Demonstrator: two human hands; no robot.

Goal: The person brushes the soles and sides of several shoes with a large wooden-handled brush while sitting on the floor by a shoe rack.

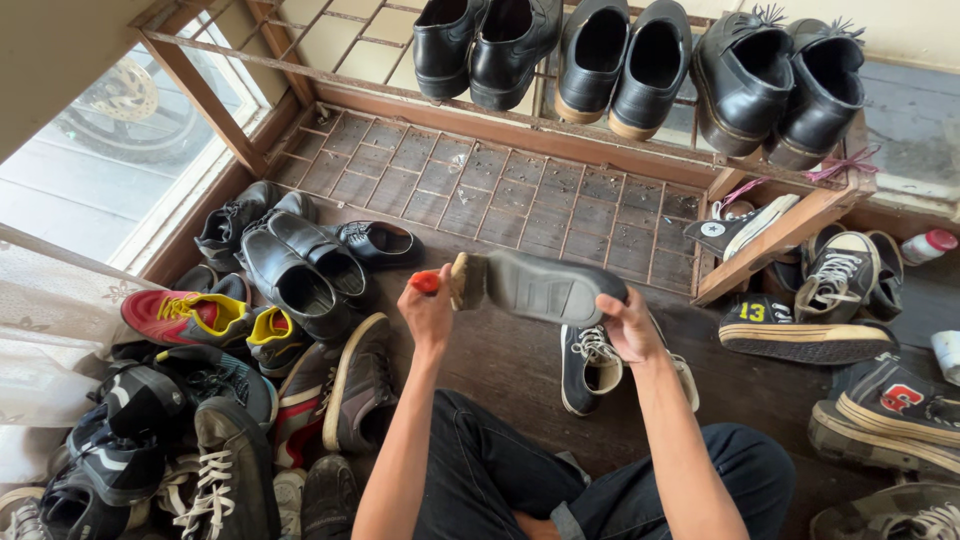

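Note:
My right hand (628, 325) grips a dark shoe (545, 287) at one end and holds it sole-up above the wooden floor. My left hand (428, 312) holds a brush (458, 282) with a red handle and pale bristle block, pressed against the other end of the shoe's sole. My legs in dark jeans (520, 480) are folded below. A dark sneaker with white laces (590, 365) lies on the floor just under the right hand.
A wooden shoe rack (520, 195) with a wire-mesh lower shelf stands ahead; three pairs of black shoes (640, 60) sit on its upper shelf. Several shoes are heaped at the left (240, 380), and sneakers lie at the right (810, 320). A window is at the far left.

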